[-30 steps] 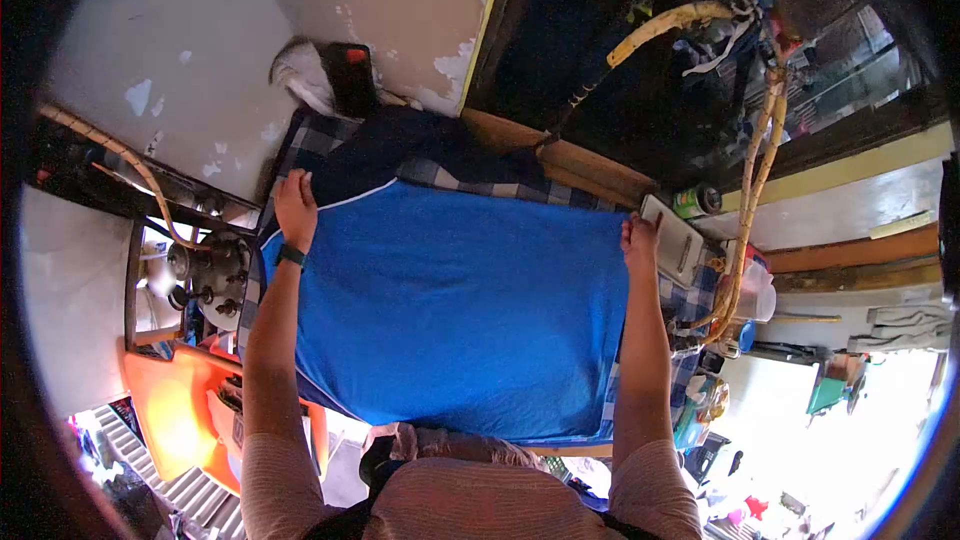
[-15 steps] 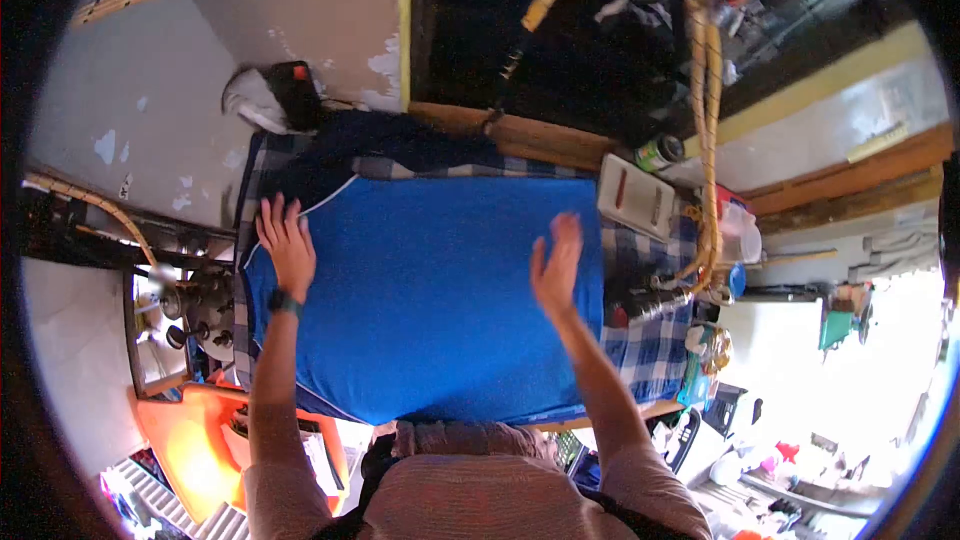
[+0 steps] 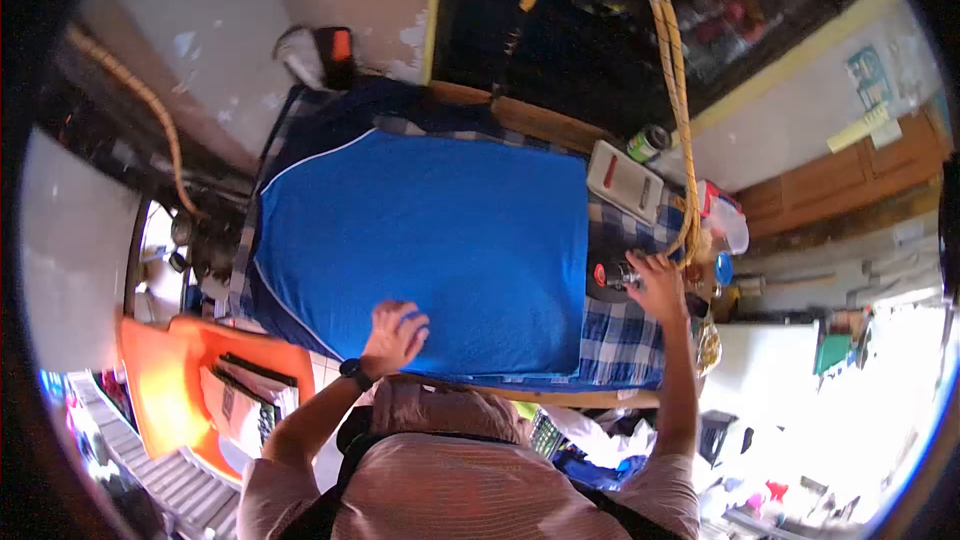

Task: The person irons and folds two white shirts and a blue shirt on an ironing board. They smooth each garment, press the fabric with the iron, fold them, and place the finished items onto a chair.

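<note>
A blue garment [image 3: 430, 230] with white piping and dark edges lies spread over a blue-and-white checked cloth [image 3: 622, 345]. My left hand [image 3: 395, 338] is low at the garment's near edge, its fingers apart and slightly bent, with nothing in them. On the right, my right hand [image 3: 655, 285] is closed around the handle of a dark iron [image 3: 606, 278] that has a red spot on it. The iron rests on a dark patch beside the garment's right edge. My fingers hide part of its handle.
A pale tray [image 3: 626, 180] and a green-labelled can [image 3: 648, 143] stand behind the iron. Yellow-wrapped cords [image 3: 672, 70] hang down to it. Dark cloth [image 3: 385, 100] lies bunched at the back. An orange chair [image 3: 160, 380] holding items is at the lower left.
My right hand has moved right, off the garment and onto the iron. My left hand has come from the garment's left edge toward its near edge. The view has shifted.
</note>
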Motion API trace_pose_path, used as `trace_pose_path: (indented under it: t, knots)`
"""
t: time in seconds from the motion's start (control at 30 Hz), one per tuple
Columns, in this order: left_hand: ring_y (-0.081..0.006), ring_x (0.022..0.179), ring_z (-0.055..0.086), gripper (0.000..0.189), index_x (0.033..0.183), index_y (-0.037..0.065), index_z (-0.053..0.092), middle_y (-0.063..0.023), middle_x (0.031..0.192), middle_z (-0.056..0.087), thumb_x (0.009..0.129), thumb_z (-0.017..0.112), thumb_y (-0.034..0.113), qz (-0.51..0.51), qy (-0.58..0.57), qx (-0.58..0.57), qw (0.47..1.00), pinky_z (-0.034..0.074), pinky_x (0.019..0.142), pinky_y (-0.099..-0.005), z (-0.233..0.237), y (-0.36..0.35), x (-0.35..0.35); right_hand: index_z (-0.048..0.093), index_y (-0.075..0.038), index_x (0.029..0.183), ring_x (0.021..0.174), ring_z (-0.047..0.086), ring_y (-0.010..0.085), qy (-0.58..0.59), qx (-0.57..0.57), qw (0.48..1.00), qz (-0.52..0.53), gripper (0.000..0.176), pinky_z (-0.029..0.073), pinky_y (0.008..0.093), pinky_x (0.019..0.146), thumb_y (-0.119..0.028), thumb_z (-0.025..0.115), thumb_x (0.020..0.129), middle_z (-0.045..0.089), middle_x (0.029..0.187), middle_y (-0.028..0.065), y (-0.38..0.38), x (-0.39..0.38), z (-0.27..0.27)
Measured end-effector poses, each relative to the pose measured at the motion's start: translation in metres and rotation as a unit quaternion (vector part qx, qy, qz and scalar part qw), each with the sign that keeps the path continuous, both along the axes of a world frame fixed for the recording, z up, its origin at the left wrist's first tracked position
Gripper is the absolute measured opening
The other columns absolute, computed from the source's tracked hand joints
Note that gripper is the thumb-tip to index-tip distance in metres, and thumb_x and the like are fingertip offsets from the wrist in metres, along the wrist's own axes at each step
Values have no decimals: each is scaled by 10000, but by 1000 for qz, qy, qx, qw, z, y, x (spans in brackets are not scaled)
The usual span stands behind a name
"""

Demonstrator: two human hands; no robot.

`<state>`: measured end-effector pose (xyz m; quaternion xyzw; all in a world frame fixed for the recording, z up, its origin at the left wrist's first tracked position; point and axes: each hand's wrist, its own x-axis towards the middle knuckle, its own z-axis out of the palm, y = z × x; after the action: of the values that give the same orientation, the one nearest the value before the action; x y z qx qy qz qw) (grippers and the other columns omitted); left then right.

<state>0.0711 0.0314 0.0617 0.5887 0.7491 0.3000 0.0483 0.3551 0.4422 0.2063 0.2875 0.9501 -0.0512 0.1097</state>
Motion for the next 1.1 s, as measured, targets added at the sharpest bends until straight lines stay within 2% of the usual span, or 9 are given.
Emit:
trace_pose_path:
  t: [0.13,0.17,0.27,0.33,0.43,0.5,0.63,0.9,1.1]
  knots:
    - [-282,973,562,253,1019,110,618,-101,1040,600,887,607,325,-206,3,-155,966,419,875,-460,6,-9,31,588,-118,1236,1034,590,332,-62,-62,982,166,726,480,420,888,-407,770,596,621,1097,160,49,-31,8]
    - [-282,973,562,253,1019,110,618,-101,1040,600,887,607,325,-189,7,-153,970,419,875,-460,10,-9,31,595,-100,1223,1004,608,348,-27,-84,983,162,706,486,419,883,-384,769,600,647,1074,164,59,-22,-21]
    - [-262,861,621,294,935,52,635,-131,831,636,936,567,338,-25,-308,-140,941,473,820,-376,44,-13,22,648,-26,1057,793,679,304,60,-101,985,128,500,544,381,729,-320,752,666,690,895,164,69,-20,-34]
    - [-258,880,623,264,946,43,635,-131,841,640,929,588,302,-6,-363,-68,929,478,812,-361,110,-26,3,649,8,847,529,639,226,92,-322,915,-225,287,520,333,505,-238,730,724,655,658,119,65,-21,-35]
    - [-267,826,610,202,950,57,661,-98,886,643,912,631,253,-133,-376,135,907,466,742,-389,213,-74,-41,617,-7,725,409,556,157,278,-304,818,-402,207,440,307,373,-189,708,761,590,553,79,49,-26,-49]
    - [-267,827,609,200,951,56,660,-98,888,642,911,633,250,-242,-355,180,885,465,743,-388,254,-112,-59,628,-26,757,394,525,179,341,-322,805,-363,153,419,335,353,-159,704,758,549,536,60,34,-50,-36]
    - [-267,831,607,196,954,55,658,-98,890,639,909,636,245,-361,-339,166,853,464,743,-387,287,-154,-76,531,-92,745,386,502,179,202,-431,732,-488,282,427,338,342,-293,724,788,515,565,38,23,-101,2]
    - [-266,837,601,190,959,54,655,-97,895,632,905,643,235,-315,-473,149,810,462,744,-384,216,-152,-67,578,-48,684,410,529,192,286,-359,803,-380,304,420,342,370,-301,677,822,554,562,63,-13,-255,-70]
    - [-266,842,598,186,963,52,653,-97,899,628,901,648,228,-253,-537,145,792,460,745,-382,181,-164,-84,614,0,782,442,547,195,190,-404,842,-303,253,433,341,397,-244,674,816,576,590,90,-111,-375,-65]
